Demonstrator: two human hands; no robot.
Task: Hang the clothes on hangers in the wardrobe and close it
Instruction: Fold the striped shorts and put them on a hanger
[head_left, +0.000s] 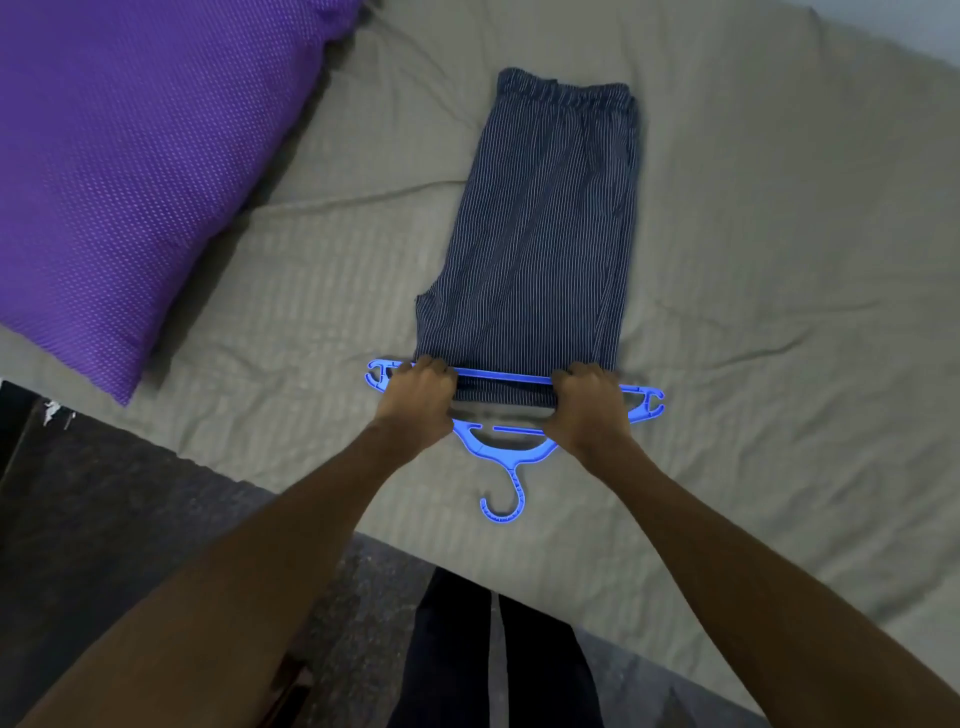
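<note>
Threading the hem of the striped trousers through the blue hanger, near the front edge of the bed. Both hands closed on cloth: left hand curled round the hem at the hanger's left end, right hand curled round it at the right end, knuckles up, with the hanger bar crossing over the fabric between them. Waistband lying farthest away, toward the far edge of the bed; hanger hook pointing back toward the front edge.

Best done, probably, by drawing both sides evenly so the hem passes under the bar without bunching, then pulling on until about half the length hangs each side, keeping the fold flat and square to the bar. Worth steadying the hanger too, since light plastic likely slides on the sheet.

Fingertips tucked out of sight under the cloth, so exact hold unclear. Hanger's shoulders partly covered by both hands. No wardrobe anywhere in view. Purple pillow cut off at the left edge. Slight blur on the cloth edges.
</note>
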